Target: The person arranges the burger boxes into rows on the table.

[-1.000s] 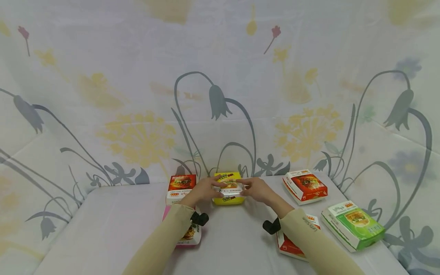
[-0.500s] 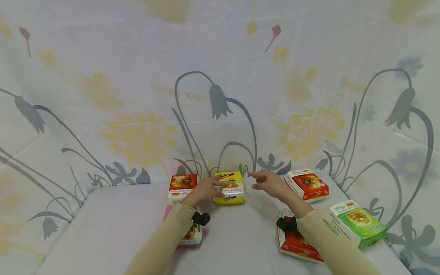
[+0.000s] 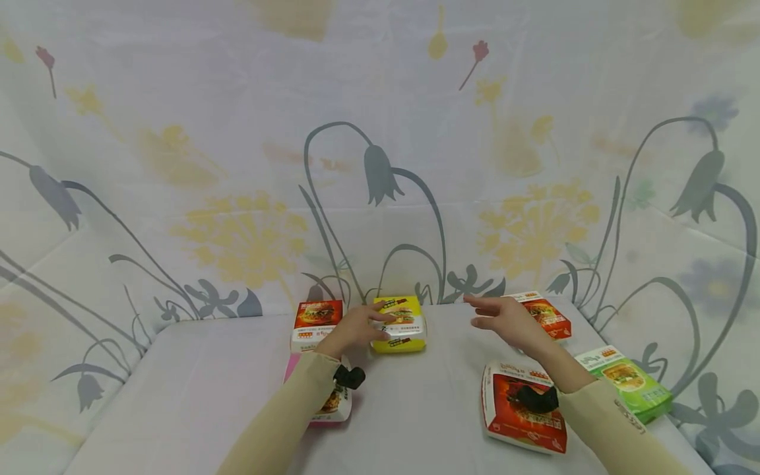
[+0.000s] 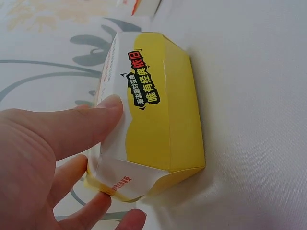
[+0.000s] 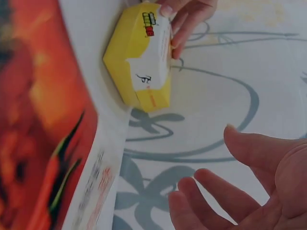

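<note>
On the table in the head view, a yellow-and-white burger box (image 3: 399,326) stands near the back wall. My left hand (image 3: 355,330) is at its left end. In the left wrist view the thumb (image 4: 103,117) touches the upper front edge, while the other fingers spread loosely by the end and top. My right hand (image 3: 505,320) is apart from that box, in the air to its right, fingers loosely extended and holding nothing. Behind this hand a red-and-white burger box (image 3: 543,313) is partly hidden. Another red burger box (image 3: 522,412) lies below the right wrist.
A green burger box (image 3: 638,386) sits at the far right, partly behind the right sleeve. On the left stand a red-topped box (image 3: 317,316) and a pink box (image 3: 332,406), the latter half covered by the left arm. A flower-printed cloth (image 3: 380,251) rises behind the table.
My right hand has left the yellow burger box and moved right toward the red boxes. My left hand has stayed at the yellow box, which keeps its place.
</note>
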The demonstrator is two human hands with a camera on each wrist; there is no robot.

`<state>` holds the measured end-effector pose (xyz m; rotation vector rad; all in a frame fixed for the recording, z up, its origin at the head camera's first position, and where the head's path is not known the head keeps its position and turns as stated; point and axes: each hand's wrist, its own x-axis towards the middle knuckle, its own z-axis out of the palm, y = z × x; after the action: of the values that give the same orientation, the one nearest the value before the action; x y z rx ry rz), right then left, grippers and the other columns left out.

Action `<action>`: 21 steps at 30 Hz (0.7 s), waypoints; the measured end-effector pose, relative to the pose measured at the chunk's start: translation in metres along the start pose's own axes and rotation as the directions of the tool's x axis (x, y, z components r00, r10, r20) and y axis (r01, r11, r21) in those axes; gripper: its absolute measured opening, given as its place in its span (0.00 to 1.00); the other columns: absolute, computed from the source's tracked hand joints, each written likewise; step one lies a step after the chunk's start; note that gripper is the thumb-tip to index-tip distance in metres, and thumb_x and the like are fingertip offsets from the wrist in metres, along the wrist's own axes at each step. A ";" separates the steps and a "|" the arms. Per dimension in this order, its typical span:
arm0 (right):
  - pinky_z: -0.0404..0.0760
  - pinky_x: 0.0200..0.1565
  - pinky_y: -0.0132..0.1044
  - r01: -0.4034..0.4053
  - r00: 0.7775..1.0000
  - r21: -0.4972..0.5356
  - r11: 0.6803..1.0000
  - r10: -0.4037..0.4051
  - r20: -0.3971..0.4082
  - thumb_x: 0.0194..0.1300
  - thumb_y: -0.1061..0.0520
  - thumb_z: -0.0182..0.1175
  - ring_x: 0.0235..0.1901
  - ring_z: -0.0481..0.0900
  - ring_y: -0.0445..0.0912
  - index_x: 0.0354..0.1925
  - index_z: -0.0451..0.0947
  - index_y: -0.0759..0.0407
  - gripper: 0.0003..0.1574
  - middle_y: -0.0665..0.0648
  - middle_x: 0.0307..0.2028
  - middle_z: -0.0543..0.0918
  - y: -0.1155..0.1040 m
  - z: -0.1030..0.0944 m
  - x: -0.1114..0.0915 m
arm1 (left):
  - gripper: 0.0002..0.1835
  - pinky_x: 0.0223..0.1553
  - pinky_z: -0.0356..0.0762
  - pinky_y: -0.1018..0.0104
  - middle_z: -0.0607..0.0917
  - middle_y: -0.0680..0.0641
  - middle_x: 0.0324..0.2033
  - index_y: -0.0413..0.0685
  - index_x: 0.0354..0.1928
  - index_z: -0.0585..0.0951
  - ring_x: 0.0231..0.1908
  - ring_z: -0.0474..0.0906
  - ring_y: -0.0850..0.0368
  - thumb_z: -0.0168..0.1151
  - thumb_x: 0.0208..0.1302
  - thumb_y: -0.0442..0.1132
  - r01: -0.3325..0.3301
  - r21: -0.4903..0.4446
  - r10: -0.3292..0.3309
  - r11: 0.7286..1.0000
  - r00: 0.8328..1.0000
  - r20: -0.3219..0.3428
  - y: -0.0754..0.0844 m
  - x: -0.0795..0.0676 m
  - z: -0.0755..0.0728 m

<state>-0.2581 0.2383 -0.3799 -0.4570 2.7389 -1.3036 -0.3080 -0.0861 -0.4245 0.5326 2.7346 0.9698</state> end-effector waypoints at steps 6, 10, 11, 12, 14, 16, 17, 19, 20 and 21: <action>0.78 0.54 0.55 0.004 1.000 -0.041 0.999 -0.005 -0.025 0.70 0.55 0.62 0.61 0.73 0.63 0.68 0.72 0.59 0.31 0.68 0.63 0.76 0.008 -0.011 -0.021 | 0.21 0.69 0.57 0.43 0.66 0.54 0.72 0.59 0.57 0.85 0.73 0.56 0.43 0.72 0.61 0.39 0.014 -0.017 -0.014 1.000 1.000 0.000 0.000 0.001 0.000; 0.81 0.51 0.54 -0.019 0.999 -0.041 0.999 0.018 -0.035 0.69 0.53 0.63 0.62 0.73 0.65 0.68 0.72 0.59 0.32 0.70 0.63 0.75 0.012 -0.015 -0.036 | 0.21 0.69 0.56 0.43 0.66 0.55 0.72 0.60 0.57 0.85 0.73 0.55 0.43 0.72 0.60 0.39 0.023 -0.022 -0.023 0.999 1.000 0.000 0.001 0.001 0.001; 0.81 0.50 0.54 -0.029 0.999 -0.050 0.998 0.027 -0.039 0.69 0.52 0.64 0.61 0.73 0.65 0.68 0.73 0.59 0.32 0.70 0.63 0.74 0.014 -0.016 -0.039 | 0.21 0.69 0.56 0.44 0.66 0.55 0.72 0.60 0.57 0.85 0.73 0.55 0.43 0.72 0.61 0.39 0.018 -0.018 -0.018 1.000 1.000 -0.001 0.001 0.001 0.001; 0.82 0.48 0.52 -0.038 0.998 -0.058 0.998 0.035 -0.044 0.68 0.52 0.64 0.60 0.74 0.65 0.67 0.73 0.59 0.32 0.71 0.63 0.74 0.016 -0.017 -0.041 | 0.21 0.69 0.56 0.44 0.66 0.54 0.72 0.60 0.57 0.85 0.73 0.56 0.43 0.72 0.60 0.39 0.010 -0.013 -0.010 1.000 1.000 -0.003 0.001 0.000 0.001; 0.81 0.46 0.51 -0.045 0.998 -0.091 0.995 0.040 -0.056 0.67 0.51 0.65 0.58 0.75 0.66 0.66 0.74 0.59 0.32 0.72 0.63 0.74 0.020 -0.018 -0.046 | 0.21 0.69 0.57 0.44 0.66 0.54 0.72 0.60 0.57 0.85 0.73 0.56 0.42 0.72 0.61 0.40 0.003 -0.006 -0.003 1.000 1.000 -0.002 0.000 0.000 0.001; 0.79 0.45 0.54 -0.064 0.996 -0.133 0.989 0.056 -0.065 0.66 0.50 0.66 0.57 0.74 0.66 0.66 0.75 0.58 0.32 0.73 0.62 0.74 0.023 -0.020 -0.051 | 0.21 0.69 0.56 0.44 0.66 0.54 0.72 0.60 0.57 0.85 0.73 0.56 0.42 0.72 0.61 0.40 -0.001 -0.004 0.001 1.000 1.000 -0.004 0.000 0.000 0.001; 0.78 0.46 0.55 -0.070 0.996 -0.148 0.987 0.060 -0.068 0.66 0.49 0.66 0.57 0.74 0.66 0.66 0.75 0.57 0.33 0.74 0.61 0.74 0.024 -0.021 -0.053 | 0.21 0.69 0.56 0.44 0.66 0.54 0.72 0.60 0.57 0.85 0.73 0.56 0.42 0.72 0.61 0.40 -0.002 -0.004 0.002 1.000 1.000 -0.004 0.000 0.000 0.001; 0.77 0.48 0.60 -0.084 0.995 -0.166 0.983 0.074 -0.068 0.66 0.48 0.66 0.58 0.73 0.68 0.66 0.75 0.57 0.33 0.74 0.61 0.75 0.025 -0.023 -0.058 | 0.21 0.69 0.56 0.43 0.66 0.54 0.72 0.60 0.57 0.85 0.73 0.56 0.42 0.72 0.61 0.39 -0.001 -0.006 0.001 1.000 1.000 -0.007 -0.001 0.001 0.002; 0.76 0.49 0.63 -0.092 0.994 -0.167 0.982 0.082 -0.066 0.66 0.48 0.66 0.58 0.73 0.69 0.66 0.75 0.58 0.33 0.74 0.60 0.75 0.026 -0.023 -0.061 | 0.21 0.69 0.56 0.42 0.67 0.53 0.72 0.60 0.57 0.85 0.73 0.56 0.42 0.72 0.61 0.39 -0.001 -0.006 0.001 1.000 1.000 -0.009 -0.001 0.001 0.002; 0.76 0.49 0.64 -0.102 0.994 -0.164 0.981 0.093 -0.062 0.66 0.48 0.66 0.58 0.72 0.70 0.66 0.75 0.58 0.33 0.74 0.59 0.76 0.026 -0.024 -0.064 | 0.21 0.69 0.56 0.42 0.67 0.53 0.72 0.60 0.57 0.85 0.73 0.56 0.42 0.72 0.61 0.39 0.000 -0.005 0.000 1.000 1.000 -0.009 -0.001 0.001 0.002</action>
<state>-0.2082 0.2910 -0.3884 -0.2985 2.8880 -1.0844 -0.3086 -0.0854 -0.4274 0.5288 2.7394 0.9807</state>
